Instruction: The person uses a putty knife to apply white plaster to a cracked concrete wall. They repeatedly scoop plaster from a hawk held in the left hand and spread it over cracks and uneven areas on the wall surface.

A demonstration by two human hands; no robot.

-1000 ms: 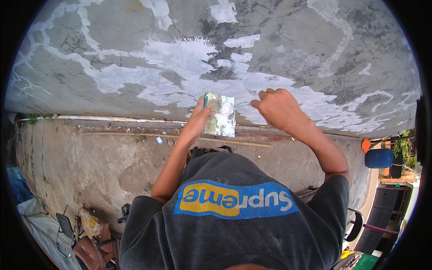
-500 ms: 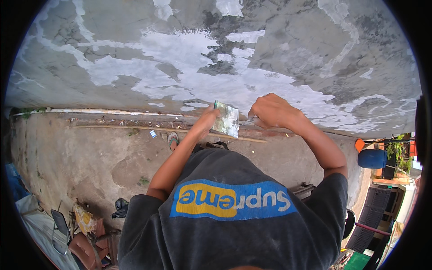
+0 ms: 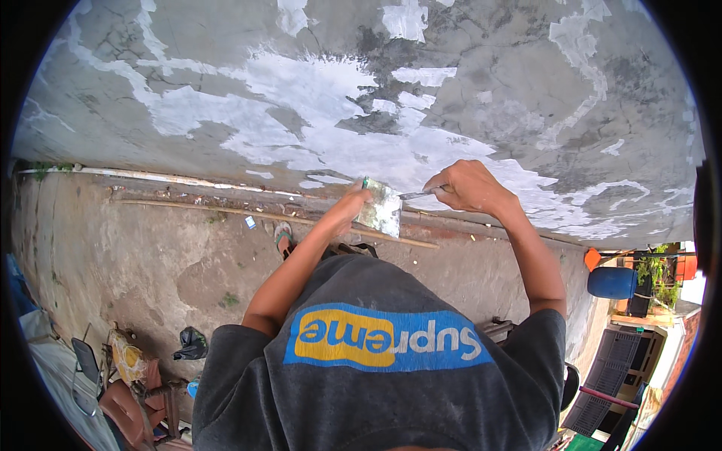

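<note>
My left hand (image 3: 347, 207) is closed on a flat, smeared board (image 3: 382, 209) with a green edge, holding it out above the ground. My right hand (image 3: 470, 189) grips a thin putty knife (image 3: 420, 194), its blade tip at the board's right side; whether it presses on the surface is hard to tell. Beyond both hands rises a grey, cracked wall (image 3: 511, 75) with rough white filler patches (image 3: 316, 90) across it.
A white pipe (image 3: 188, 183) and a long pole (image 3: 263, 215) lie along the wall's foot. My sandalled foot (image 3: 283, 240) shows below. At left are a black bag (image 3: 190, 343), chairs (image 3: 124, 410) and sheeting (image 3: 53, 353); at right, a blue barrel (image 3: 611, 283), plants and a gate (image 3: 602, 379).
My left hand has moved lower and rightward with the board. My right hand has come down closer to it, and the knife, hidden earlier, now shows reaching the board.
</note>
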